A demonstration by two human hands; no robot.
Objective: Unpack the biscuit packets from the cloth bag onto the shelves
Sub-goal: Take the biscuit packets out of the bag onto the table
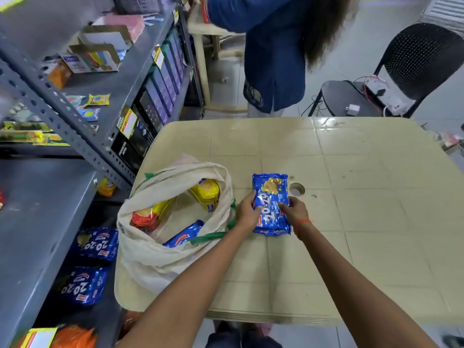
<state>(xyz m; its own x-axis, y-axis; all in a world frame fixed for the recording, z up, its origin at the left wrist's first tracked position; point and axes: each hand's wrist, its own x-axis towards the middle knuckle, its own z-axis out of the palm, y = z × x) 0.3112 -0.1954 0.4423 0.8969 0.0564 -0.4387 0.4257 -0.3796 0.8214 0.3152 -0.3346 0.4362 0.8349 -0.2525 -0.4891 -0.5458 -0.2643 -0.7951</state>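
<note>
A blue 20-20 biscuit packet (pixel 271 202) lies on the beige table (pixel 364 197), just right of the cloth bag. My left hand (pixel 247 212) grips its left edge and my right hand (pixel 293 209) grips its right edge. The cream cloth bag (pixel 150 262) lies open at the table's left edge, with green handles. Inside it I see a yellow packet (pixel 207 193), a red and yellow packet (pixel 148 216) and a blue packet (pixel 184 237). Two more blue 20-20 packets (pixel 96 243) lie on the lower shelf at the left.
Grey metal shelves (pixel 32 214) stand along the left with boxes and small packs. A person in a blue top (pixel 271 54) stands beyond the table. A black chair (pixel 406 71) with cables and adapters is at the back right. A round hole (pixel 296 189) sits in the table.
</note>
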